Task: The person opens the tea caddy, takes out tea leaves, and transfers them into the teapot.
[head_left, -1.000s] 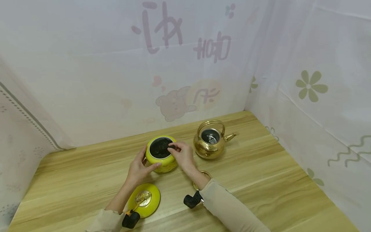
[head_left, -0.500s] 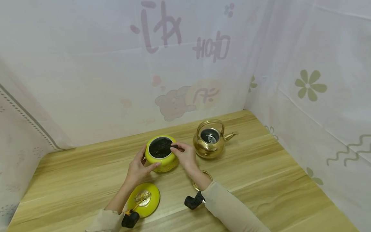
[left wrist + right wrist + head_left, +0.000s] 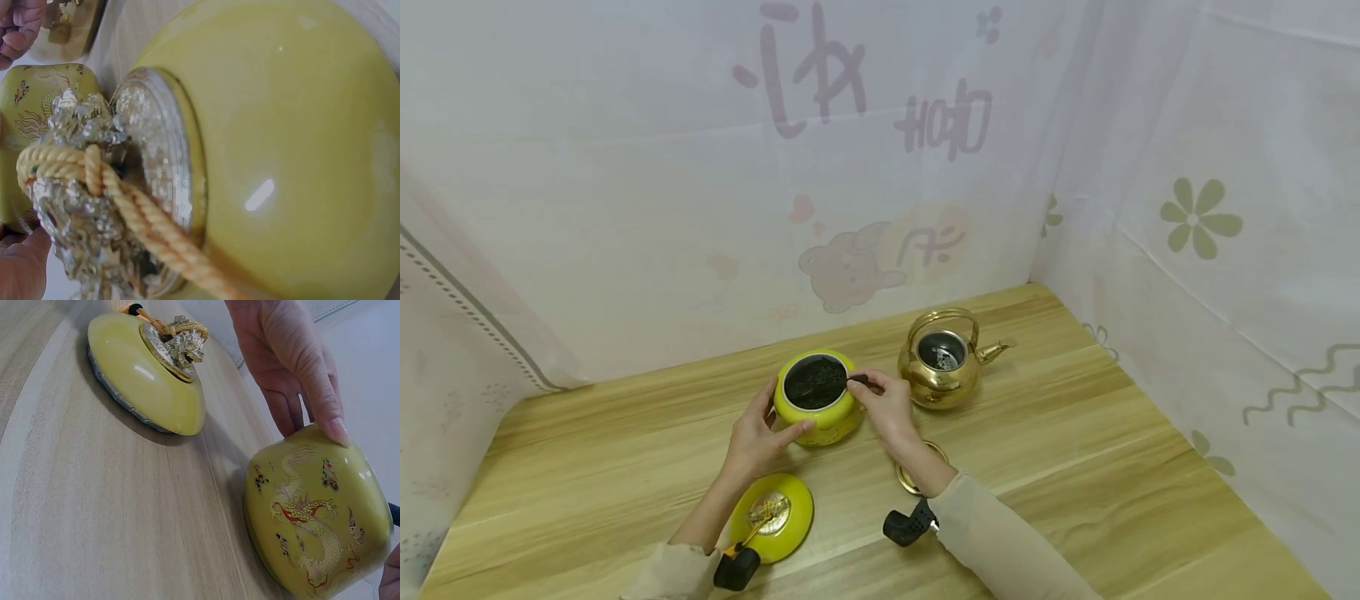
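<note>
A round yellow jar (image 3: pixel 820 421) with a white rim and a dragon pattern is full of dark, leafy matter like tea leaves (image 3: pixel 812 385). My left hand (image 3: pixel 756 442) grips its left side, thumb on the near wall and fingers round the far side. At the jar's right rim, my right hand (image 3: pixel 886 408) pinches a thin dark tool (image 3: pixel 859 379); its end in the jar cannot be made out. Nearer me lies the yellow jar lid (image 3: pixel 793 525), with an ornate metal knob and a tied cord, large in the left wrist view.
A golden kettle (image 3: pixel 938 385) with its top uncovered stands right of the jar, spout to the right. Partly behind my right wrist lies a round golden lid (image 3: pixel 910 482). Printed cloth walls (image 3: pixel 700 208) border the wooden table (image 3: pixel 625 467) at the back and sides.
My right hand has shifted slightly right with the dark tool, toward and over the jar's rim. The left hand and the jar stay nearly in place.
</note>
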The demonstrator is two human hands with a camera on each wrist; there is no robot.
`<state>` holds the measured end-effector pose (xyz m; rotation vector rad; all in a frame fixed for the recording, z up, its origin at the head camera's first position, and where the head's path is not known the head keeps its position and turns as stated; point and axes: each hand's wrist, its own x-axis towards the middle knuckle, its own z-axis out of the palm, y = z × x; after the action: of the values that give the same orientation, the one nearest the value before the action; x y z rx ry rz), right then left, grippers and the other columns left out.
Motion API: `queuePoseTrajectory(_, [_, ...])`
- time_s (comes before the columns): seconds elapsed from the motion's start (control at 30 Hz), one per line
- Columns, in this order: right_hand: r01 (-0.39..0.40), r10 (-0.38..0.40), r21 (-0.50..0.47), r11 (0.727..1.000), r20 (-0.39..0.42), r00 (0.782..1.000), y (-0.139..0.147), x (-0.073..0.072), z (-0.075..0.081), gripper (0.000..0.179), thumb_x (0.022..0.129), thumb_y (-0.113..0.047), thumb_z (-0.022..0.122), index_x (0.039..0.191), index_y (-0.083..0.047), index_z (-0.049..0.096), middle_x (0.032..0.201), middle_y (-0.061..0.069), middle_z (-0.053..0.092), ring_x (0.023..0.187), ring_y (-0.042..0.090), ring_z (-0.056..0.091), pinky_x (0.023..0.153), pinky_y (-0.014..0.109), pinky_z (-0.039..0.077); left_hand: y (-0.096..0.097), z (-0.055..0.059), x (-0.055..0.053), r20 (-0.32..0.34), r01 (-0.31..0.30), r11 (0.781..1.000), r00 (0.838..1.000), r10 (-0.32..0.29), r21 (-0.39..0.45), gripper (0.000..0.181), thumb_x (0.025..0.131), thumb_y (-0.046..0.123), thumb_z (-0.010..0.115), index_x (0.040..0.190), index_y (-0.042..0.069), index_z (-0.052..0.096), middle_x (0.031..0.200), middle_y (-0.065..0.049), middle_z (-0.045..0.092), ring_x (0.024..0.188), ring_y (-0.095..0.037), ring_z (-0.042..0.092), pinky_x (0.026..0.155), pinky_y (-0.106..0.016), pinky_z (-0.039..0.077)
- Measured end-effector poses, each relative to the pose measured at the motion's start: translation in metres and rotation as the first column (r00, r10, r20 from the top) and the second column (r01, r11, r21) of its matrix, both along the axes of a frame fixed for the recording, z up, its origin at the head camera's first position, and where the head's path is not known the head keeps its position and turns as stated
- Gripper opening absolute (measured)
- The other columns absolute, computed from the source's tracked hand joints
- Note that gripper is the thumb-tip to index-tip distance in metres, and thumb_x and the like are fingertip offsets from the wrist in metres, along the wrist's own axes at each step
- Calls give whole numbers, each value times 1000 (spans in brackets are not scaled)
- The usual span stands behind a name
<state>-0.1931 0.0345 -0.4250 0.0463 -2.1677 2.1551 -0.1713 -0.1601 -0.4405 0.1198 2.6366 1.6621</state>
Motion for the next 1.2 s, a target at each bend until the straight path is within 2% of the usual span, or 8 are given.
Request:
queuePoseTrajectory(0.17, [21,-20,-54,998,16,1000,5,-7,-15,22,85,-3,67,104,9,67,96,20,67,69,5,55,57,23,51,-1,-3,-1,17,2,1000,1000,-2,-9,92,81,16,75,148,-3,16,153,-22,20,139,-35,25,111,-41,30])
queuePoseTrajectory(0.3, [41,-39,-63,997,30,999,8,-6,-17,24,86,-5,66,106,8,67,93,13,67,69,6,54,57,20,49,-1,-4,-2,6,2,1000,1000,-2,-4,92,80,16,76,148,-4,17,153,-23,21,139,-36,26,111,-42,30])
queuePoseTrajectory(0.43, [49,-47,-58,997,23,999,12,-3,-15,25,87,-7,66,107,9,66,87,6,66,67,8,53,57,20,47,-2,-4,-3,2,2,1000,1000,-2,-3,93,80,18,76,148,-3,17,152,-23,22,139,-37,26,111,-43,30])
queuePoseTrajectory(0.6, [54,-53,-102,993,12,999,16,-2,-13,25,86,-6,67,106,10,66,80,-1,64,65,10,53,56,18,46,-3,-3,-3,1,6,1000,1000,-6,11,92,80,17,76,148,-3,18,152,-23,22,139,-37,26,112,-44,28])
queuePoseTrajectory(0.9, [59,-63,-147,987,-22,998,22,0,-6,24,85,-4,68,104,10,66,77,-4,63,61,11,52,55,17,44,-5,-3,-6,13,11,1000,1000,-11,27,92,80,15,76,148,-3,17,152,-23,21,139,-38,25,113,-45,27])
queuePoseTrajectory(1.2, [66,-83,-194,979,-79,993,32,5,6,23,84,0,67,103,13,64,74,-5,61,57,6,50,53,14,44,-5,-1,-7,33,15,1000,999,-15,22,93,80,15,76,149,-1,15,154,-22,18,140,-37,22,114,-45,24])
